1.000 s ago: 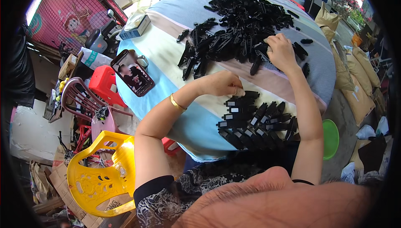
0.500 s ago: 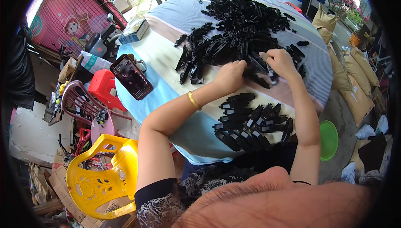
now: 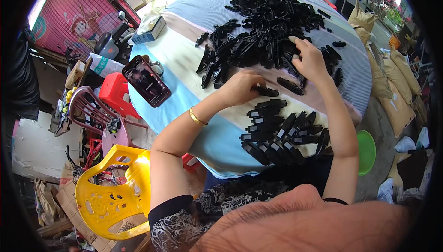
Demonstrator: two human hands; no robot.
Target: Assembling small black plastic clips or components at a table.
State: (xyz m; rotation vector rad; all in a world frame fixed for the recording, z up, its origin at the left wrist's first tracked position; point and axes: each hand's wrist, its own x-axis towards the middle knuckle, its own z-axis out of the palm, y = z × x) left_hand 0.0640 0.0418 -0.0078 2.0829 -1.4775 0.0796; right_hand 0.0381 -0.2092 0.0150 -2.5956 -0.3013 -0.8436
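Observation:
My left hand [image 3: 243,87] is over the near middle of the round table, its fingers curled round the end of a long black plastic piece [image 3: 266,91]. That piece lies just above a group of similar black pieces [image 3: 265,120], set side by side in rows, several with a small pale rectangle on top. My right hand [image 3: 310,62] is at the near right edge of a large heap of black plastic pieces [image 3: 277,17]. Its thumb and forefinger are apart, with nothing seen between them. A single black piece [image 3: 290,86] lies on the cloth between my hands.
A phone [image 3: 146,81] with a lit screen leans at the table's left edge, near a blue tissue box [image 3: 150,30]. A yellow plastic chair [image 3: 113,192] and a red stool [image 3: 115,96] stand to the left. A green basin [image 3: 366,153] and brown sacks [image 3: 392,109] are on the right.
My left hand has moved left and nearer to me, with a black piece at its fingers. My right hand has risen toward the heap and its fingers have spread, leaving one piece on the cloth.

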